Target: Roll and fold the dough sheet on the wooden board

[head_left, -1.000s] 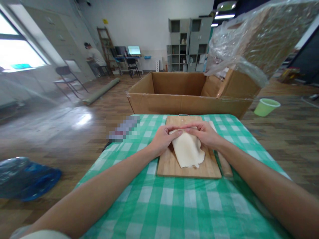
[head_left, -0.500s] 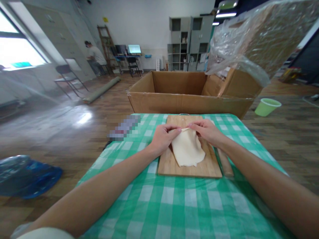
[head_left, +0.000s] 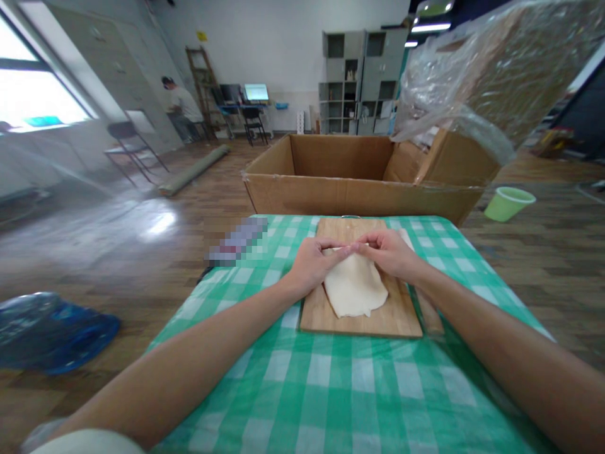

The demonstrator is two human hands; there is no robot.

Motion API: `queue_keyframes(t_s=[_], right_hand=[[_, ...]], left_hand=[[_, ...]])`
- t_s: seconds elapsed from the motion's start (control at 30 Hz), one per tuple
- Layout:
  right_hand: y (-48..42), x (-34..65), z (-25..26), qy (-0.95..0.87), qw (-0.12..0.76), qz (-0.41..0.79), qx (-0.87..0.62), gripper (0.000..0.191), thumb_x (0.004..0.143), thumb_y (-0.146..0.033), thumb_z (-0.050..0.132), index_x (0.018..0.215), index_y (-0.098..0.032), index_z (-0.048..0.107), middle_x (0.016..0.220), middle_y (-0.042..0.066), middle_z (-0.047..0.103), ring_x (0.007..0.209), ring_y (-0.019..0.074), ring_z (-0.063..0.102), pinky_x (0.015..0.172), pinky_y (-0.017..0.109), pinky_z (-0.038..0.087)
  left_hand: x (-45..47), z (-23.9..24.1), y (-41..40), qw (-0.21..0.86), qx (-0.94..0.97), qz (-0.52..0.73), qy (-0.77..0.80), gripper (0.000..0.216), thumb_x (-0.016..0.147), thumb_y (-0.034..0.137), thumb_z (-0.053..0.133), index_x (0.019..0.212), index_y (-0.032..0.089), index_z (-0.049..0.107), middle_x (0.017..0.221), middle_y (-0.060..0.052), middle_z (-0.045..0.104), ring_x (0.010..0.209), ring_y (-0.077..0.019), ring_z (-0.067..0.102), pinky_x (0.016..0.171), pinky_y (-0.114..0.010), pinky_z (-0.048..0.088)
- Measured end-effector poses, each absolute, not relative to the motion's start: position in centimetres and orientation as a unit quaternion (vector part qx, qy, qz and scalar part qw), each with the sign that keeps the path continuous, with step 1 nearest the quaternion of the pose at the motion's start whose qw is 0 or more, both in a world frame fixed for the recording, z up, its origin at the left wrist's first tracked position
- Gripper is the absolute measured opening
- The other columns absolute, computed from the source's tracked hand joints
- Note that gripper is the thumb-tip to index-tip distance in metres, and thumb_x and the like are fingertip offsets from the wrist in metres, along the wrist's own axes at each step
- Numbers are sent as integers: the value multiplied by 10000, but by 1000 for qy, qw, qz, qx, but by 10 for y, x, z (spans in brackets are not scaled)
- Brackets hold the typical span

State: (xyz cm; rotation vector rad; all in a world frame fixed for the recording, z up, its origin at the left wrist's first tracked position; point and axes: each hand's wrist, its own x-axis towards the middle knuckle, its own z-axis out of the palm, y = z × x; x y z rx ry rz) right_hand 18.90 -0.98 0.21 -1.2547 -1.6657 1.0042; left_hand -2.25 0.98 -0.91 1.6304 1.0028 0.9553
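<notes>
A pale, flattened sheet of dough (head_left: 354, 289) lies on a wooden cutting board (head_left: 326, 315) on the green checked tablecloth (head_left: 359, 384). My left hand (head_left: 314, 265) and my right hand (head_left: 390, 253) meet at the dough's far edge, fingers curled and pinching that edge between them. A wooden rolling pin (head_left: 429, 310) lies along the board's right side, partly under my right forearm.
A large open cardboard box (head_left: 354, 186) stands just beyond the table. A plastic-wrapped bundle (head_left: 482, 82) hangs at the upper right. A green bucket (head_left: 508, 203) sits on the floor to the right, a blue bag (head_left: 51, 331) at left. A person sits at a desk far back.
My hands had parted slightly along the dough's far edge half a second ago; now their fingertips are together again at the middle of that edge. The dough sheet has shifted little.
</notes>
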Motion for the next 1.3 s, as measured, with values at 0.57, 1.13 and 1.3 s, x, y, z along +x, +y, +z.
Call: queue_keyframes(t_s=[0.57,1.13,1.3], right_hand=[[-10,202,7,-547,390,527,-520,408,727,-489,899,955,-170,788,830,74,783,629,161,651,491,243,466],[-12,198,2,-570,353,583,-459,533,678,-589,918,974,-168,779,915,89,798,754,204,705,624,291,550],[-19,194,32,-671,449,293,-513,434,878,-600,741,941,-178,819,848,56,777,757,235,691,654,331,505]], left_hand=[[-21,-26,28,650,503,451,348,448,662,372,960,1000,131,793,943,-96,809,775,-190,738,697,-299,599],[-23,-16,22,608,587,418,332,394,788,495,855,939,151,736,872,-59,763,735,-176,673,653,-272,512],[-24,7,24,470,615,532,344,378,822,517,815,957,174,733,871,-40,742,802,-179,664,722,-277,514]])
